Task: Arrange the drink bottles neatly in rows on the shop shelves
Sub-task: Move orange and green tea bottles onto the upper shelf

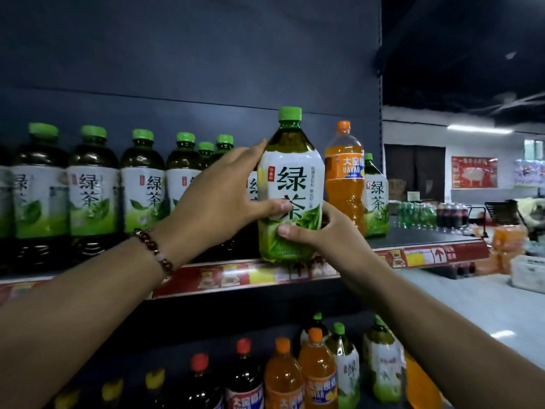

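Note:
A large green tea bottle (290,178) with a green cap and a white-and-green label stands upright at the front edge of the upper shelf (424,236). My left hand (224,199) grips its left side, thumb across the label. My right hand (321,228) holds its lower right, thumb on the label's bottom. To its left runs a row of the same green tea bottles (93,184). Right of it stands an orange soda bottle (345,175), then another green tea bottle (376,196).
The lower shelf holds mixed bottles: orange sodas (317,376), green teas (380,367), red-capped dark drinks (243,379) and yellow-capped ones (154,379). A red price strip (236,277) lines the upper shelf's edge. Past the shelf's right end are an aisle and stacked drink packs (415,212).

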